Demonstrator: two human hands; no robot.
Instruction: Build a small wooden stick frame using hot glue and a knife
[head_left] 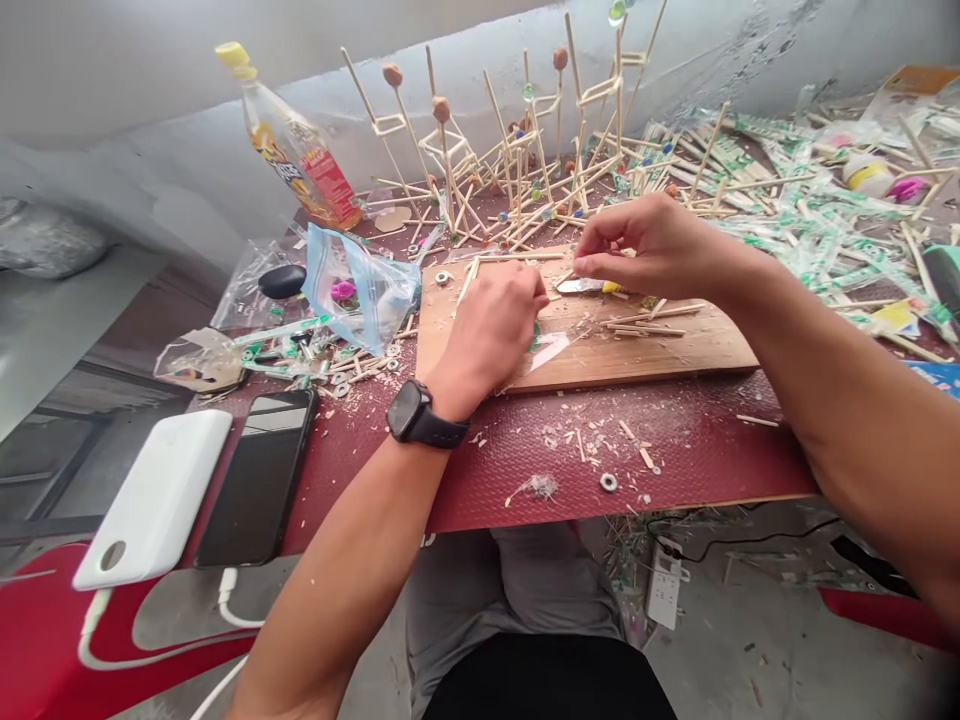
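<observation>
Loose wooden sticks (654, 328) lie in a small heap on the wooden board (697, 358), right of its centre, just below our right hand (581, 268). We note that hand's thumb and forefinger drawn close together above the board; we cannot tell whether a thin piece sits between them. Near these fingertips lies a silvery blade-like piece (579, 286). Our left hand (499, 322) rests on the board, fingers curled inward; we cannot tell how tightly they close or what they hold. A dark watch (409, 410) is on that wrist. A white strip (550, 350) lies beside it, and a metal washer (443, 278) near the board's far left corner. Shavings litter the red tabletop (495, 495). Beyond, we record upright stick frames (574, 57) and, farther right, heaped wrappers (817, 220). Left: a clear bag (367, 295), a bottle (296, 150), a phone (255, 480) and a white power bank (154, 495).
</observation>
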